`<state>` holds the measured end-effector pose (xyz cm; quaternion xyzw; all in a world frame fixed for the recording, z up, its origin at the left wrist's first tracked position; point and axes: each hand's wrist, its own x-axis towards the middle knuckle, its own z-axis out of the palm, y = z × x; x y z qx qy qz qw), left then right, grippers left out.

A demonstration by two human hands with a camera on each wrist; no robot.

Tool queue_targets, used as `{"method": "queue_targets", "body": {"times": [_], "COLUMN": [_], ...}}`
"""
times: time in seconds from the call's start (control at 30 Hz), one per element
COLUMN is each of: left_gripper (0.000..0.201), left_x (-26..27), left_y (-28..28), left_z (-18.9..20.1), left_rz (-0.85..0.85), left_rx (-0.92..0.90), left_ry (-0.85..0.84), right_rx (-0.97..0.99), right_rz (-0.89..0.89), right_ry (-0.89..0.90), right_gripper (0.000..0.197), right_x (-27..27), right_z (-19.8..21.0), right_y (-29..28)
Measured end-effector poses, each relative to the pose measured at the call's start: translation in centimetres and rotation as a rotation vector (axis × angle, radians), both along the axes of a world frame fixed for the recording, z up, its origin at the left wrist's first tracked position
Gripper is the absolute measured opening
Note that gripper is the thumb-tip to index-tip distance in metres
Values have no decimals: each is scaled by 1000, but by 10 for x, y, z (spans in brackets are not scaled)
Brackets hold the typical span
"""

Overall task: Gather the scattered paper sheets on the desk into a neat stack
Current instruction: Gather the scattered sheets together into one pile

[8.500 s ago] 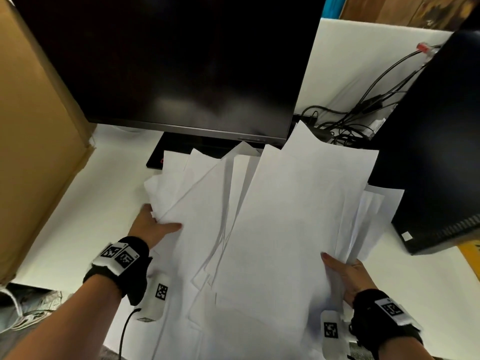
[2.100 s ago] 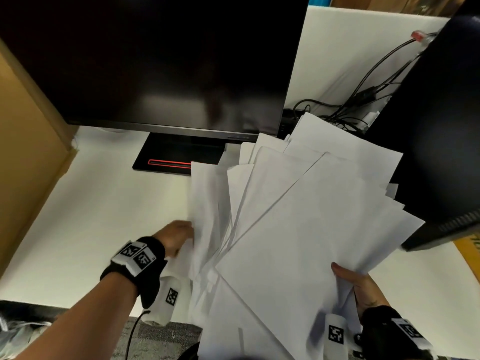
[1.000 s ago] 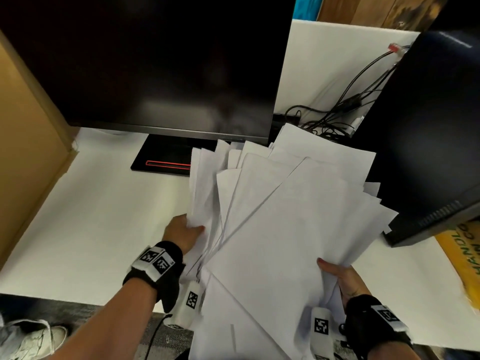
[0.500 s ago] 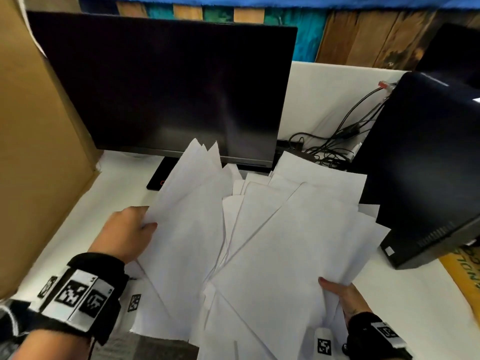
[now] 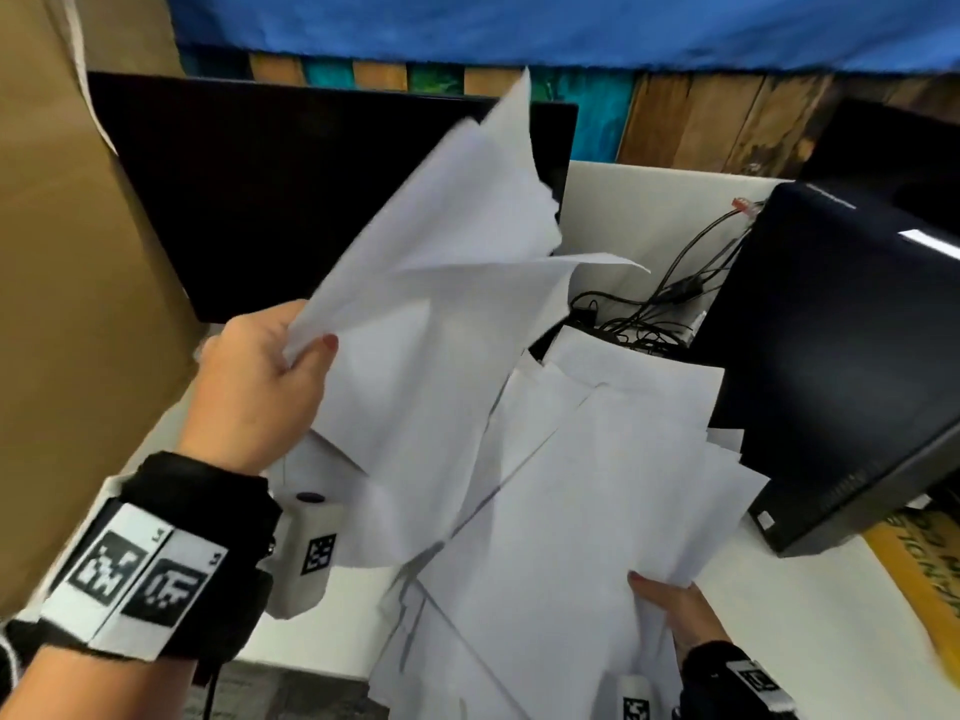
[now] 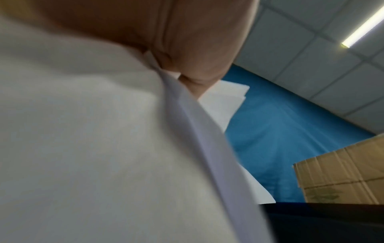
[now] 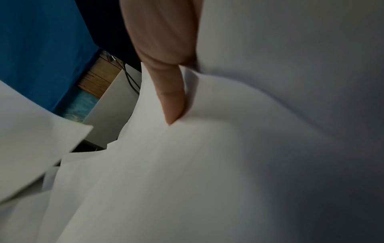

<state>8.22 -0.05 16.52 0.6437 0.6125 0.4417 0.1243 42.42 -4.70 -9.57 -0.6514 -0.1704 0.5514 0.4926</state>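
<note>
Left hand [image 5: 254, 387]: fingers clamp raised sheets [image 5: 441, 283], frame centre.
Right hand [image 5: 675, 610]: fingers grip fanned pile [image 5: 597, 485], lower right, over worktop [image 5: 810, 641].

The white desk [image 5: 810, 631] carries a black monitor [image 5: 311, 200] at the back left and a black computer case [image 5: 841, 366] on the right, its front corner near the desk edge. Between them lies a tangle of black cables [image 5: 649, 314]. White paper sheets [image 5: 597, 459] spread loosely over the middle, overhanging the front edge.
</note>
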Motion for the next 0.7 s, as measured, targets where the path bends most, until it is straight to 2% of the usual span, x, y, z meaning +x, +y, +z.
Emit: {"method": "queue_targets", "body": {"times": [0.1,0.2,0.3,0.37,0.43,0.53,0.6,0.67,0.7], "left_gripper": [21,15,3,10,10,20,35,60,67], "left_x": [6,16,39,51,53,49,45,40,36], "left_y": [4,15,24,25,24,24,27,31,32], "left_z": [1,-16,-62,-101,-134,-159,-167,-175,-177], "left_rz": [-43,-127,-143,-100,-50,25,44,48,34], "left_rx": [47,32,-182,-380,-515,-600,-631,-683,-724], "left_ry": [-221,-350,-478,-512,-461,-424,-517,-644,-715], "right_rx": [-18,-42,-28,-18,-20,46,87,92,96], "right_rz": [21,49,85,89,81,44,46,67,72], "right_ry": [-1,-30,-19,70,111,151,168,167,171], "right_gripper": [40,36,20,21,31,59,73,91,87], "right_x": [-3,-5,-6,-10,-15,-20,-24,-26,-26], "right_z": [5,11,21,25,32,39,43,42,41], "right_y": [-1,-3,-4,-3,-2,1,1,0,1]}}
